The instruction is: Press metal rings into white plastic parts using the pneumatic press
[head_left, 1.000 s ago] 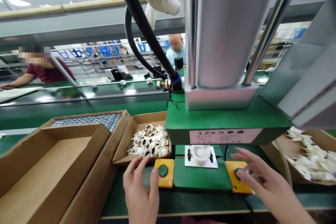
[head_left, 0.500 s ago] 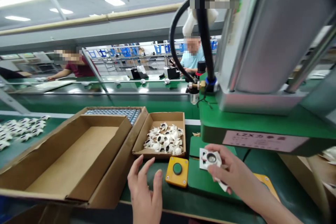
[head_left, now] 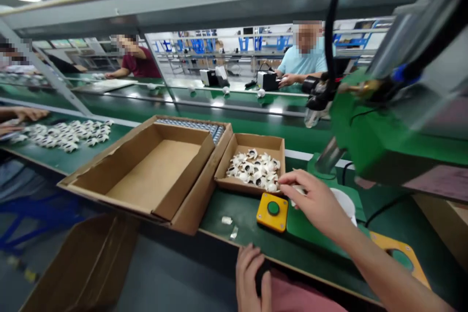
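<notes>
My right hand [head_left: 316, 204] is at the right edge of a small cardboard box [head_left: 226, 181], thumb and fingers closed around a white bladed part [head_left: 299, 194] that they mostly cover. Inside the box lies a heap of similar white bladed parts [head_left: 258, 169], several with dark rings in the middle. Low in the view, at the bench's front edge, my left hand [head_left: 250, 275] curls around a small black piece [head_left: 262, 275], its kind hidden by the fingers. Between the hands sits a yellow box with a green push button [head_left: 273, 208].
A larger open carton [head_left: 146, 175] stands left, beside rows of cylindrical metal parts [head_left: 193, 126]. A green press [head_left: 395, 131] overhangs the right side, above a second yellow button box [head_left: 402, 258]. White parts [head_left: 69, 134] and another person's hand [head_left: 31, 113] are farther left.
The view has swung right and down. My right hand has moved from the press base to the small box. My left hand, previously open above the bench, is lower and curled around a black piece.
</notes>
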Tool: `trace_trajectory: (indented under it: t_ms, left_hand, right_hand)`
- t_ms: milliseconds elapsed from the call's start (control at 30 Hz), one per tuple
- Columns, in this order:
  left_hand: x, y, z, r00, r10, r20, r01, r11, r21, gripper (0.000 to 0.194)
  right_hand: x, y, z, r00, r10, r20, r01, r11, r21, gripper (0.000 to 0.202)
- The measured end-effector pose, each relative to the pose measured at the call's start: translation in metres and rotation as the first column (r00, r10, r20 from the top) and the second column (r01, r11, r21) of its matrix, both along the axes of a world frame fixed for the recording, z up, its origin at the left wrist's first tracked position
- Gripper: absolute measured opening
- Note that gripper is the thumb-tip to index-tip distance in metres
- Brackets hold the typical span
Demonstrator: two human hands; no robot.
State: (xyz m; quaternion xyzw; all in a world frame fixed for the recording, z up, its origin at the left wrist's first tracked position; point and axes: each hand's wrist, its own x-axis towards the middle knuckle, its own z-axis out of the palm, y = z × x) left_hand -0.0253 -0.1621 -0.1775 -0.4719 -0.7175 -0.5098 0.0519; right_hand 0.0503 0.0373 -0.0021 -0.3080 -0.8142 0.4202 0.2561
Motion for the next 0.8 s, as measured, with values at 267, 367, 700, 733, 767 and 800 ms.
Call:
trace_trajectory:
  t_ms: [267, 367, 700, 733, 767, 800]
  left_hand:
    - [0.021, -0.020, -0.063, 0.710, 0.117, 0.694, 0.173, 0.927, -0.333, 0.038]
    - [-0.002, -0.017, -0.054, 0.566, 0.246, 0.787, 0.035, 0.946, -0.321, 0.034]
    - [-0.040, 0.010, 0.023, 0.342, 0.166, 0.925, -0.256, 0.964, -0.078, 0.042]
    - [-0.040, 0.014, 0.026, 0.328, 0.179, 0.927, -0.256, 0.962, -0.095, 0.039]
    - [-0.041, 0.017, 0.028, 0.314, 0.193, 0.929, -0.255, 0.960, -0.114, 0.038]
    - [-0.041, 0.019, 0.030, 0.298, 0.209, 0.931, -0.253, 0.958, -0.134, 0.037]
  right_hand:
    - [-0.032, 0.016, -0.006, 0.960, 0.183, 0.212, -0.251, 0.900, 0.358, 0.027]
    - [-0.031, 0.018, -0.021, 0.915, 0.224, 0.335, -0.347, 0.862, 0.370, 0.028]
    - [0.015, 0.004, -0.043, 0.945, 0.163, 0.282, -0.272, 0.872, 0.406, 0.034]
    - [0.020, 0.003, -0.046, 0.942, 0.154, 0.297, -0.269, 0.876, 0.400, 0.035]
    - [0.025, 0.003, -0.049, 0.937, 0.142, 0.320, -0.267, 0.882, 0.388, 0.036]
    - [0.030, 0.004, -0.053, 0.931, 0.133, 0.341, -0.264, 0.888, 0.376, 0.037]
